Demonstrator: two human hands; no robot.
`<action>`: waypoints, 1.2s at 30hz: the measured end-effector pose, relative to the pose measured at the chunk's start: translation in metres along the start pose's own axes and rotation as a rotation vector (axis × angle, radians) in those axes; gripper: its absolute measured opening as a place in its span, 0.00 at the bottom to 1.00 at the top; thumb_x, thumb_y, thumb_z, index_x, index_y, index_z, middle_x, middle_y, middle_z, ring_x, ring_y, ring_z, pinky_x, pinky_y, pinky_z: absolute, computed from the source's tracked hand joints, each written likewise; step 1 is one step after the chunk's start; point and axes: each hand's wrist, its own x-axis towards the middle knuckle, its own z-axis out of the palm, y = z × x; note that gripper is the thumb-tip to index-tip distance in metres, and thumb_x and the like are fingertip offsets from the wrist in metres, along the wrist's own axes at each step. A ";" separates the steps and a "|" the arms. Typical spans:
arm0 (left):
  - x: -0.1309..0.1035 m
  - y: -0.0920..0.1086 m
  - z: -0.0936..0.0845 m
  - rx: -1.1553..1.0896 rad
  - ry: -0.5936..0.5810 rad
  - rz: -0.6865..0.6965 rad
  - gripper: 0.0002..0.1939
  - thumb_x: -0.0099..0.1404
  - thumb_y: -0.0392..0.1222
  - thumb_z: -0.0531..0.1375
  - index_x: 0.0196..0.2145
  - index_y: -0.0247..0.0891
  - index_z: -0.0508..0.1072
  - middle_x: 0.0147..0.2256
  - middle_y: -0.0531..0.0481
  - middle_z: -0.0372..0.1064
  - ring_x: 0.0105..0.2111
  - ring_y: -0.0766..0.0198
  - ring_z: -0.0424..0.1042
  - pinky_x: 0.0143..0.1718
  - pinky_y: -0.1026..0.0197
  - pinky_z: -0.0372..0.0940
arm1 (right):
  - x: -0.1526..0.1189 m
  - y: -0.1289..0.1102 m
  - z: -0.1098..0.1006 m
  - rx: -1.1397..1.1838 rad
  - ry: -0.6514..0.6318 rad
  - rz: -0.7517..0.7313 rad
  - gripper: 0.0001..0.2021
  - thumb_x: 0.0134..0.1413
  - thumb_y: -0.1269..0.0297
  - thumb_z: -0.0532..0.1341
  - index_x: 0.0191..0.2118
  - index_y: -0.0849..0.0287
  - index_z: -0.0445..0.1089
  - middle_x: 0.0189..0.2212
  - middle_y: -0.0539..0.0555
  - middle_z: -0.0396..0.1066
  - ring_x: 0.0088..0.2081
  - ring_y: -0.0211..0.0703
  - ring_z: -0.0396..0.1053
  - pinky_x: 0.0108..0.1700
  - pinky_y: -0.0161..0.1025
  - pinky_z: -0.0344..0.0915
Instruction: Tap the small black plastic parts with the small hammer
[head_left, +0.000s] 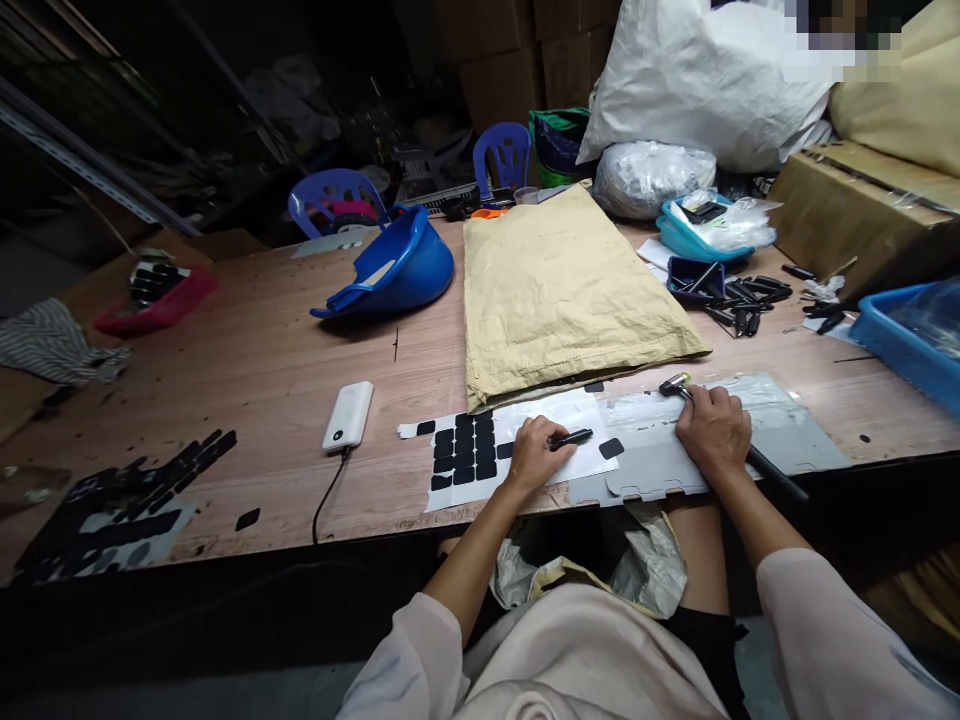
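My left hand is closed around a short black rod-shaped piece, which points to the right above a white sheet. Rounded black stickers stand in rows on that sheet, left of my left hand. A small mallet with a dark handle is gripped in my right hand. Its head, dark with a yellowish end, rests at or just above a grey board. Between the hands one loose black sticker lies near the sheet's edge.
A tan paper sack lies just beyond my hands. Left are a white power bank with a cable and a blue scoop-like basin. Several black pieces lie by a small dark tray. A blue bin stands right.
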 end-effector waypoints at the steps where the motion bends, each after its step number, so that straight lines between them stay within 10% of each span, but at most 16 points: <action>1: -0.001 0.001 0.002 -0.001 0.006 -0.001 0.07 0.60 0.36 0.73 0.37 0.41 0.82 0.37 0.49 0.77 0.42 0.56 0.72 0.47 0.54 0.66 | 0.000 0.001 0.000 0.008 0.004 -0.004 0.16 0.66 0.64 0.56 0.52 0.61 0.76 0.40 0.62 0.69 0.39 0.49 0.58 0.38 0.43 0.43; 12: 0.002 0.012 0.005 0.017 -0.027 -0.065 0.07 0.62 0.41 0.73 0.39 0.44 0.83 0.40 0.50 0.78 0.46 0.54 0.71 0.52 0.52 0.64 | 0.004 0.005 -0.003 0.185 -0.002 0.051 0.15 0.64 0.64 0.57 0.50 0.59 0.77 0.39 0.61 0.70 0.39 0.49 0.59 0.40 0.44 0.51; 25: 0.005 0.014 0.003 -0.013 -0.053 -0.095 0.06 0.62 0.42 0.74 0.37 0.45 0.84 0.39 0.51 0.79 0.47 0.54 0.71 0.53 0.51 0.62 | -0.067 -0.104 -0.059 0.793 -0.062 -0.240 0.16 0.73 0.59 0.53 0.55 0.54 0.76 0.40 0.57 0.78 0.42 0.47 0.75 0.48 0.43 0.72; 36: 0.005 0.013 0.007 -0.012 -0.032 -0.082 0.05 0.61 0.42 0.74 0.36 0.45 0.83 0.39 0.51 0.79 0.48 0.54 0.71 0.53 0.51 0.62 | -0.078 -0.098 -0.052 0.717 -0.045 -0.241 0.17 0.73 0.61 0.53 0.57 0.54 0.76 0.41 0.56 0.77 0.43 0.46 0.75 0.47 0.41 0.71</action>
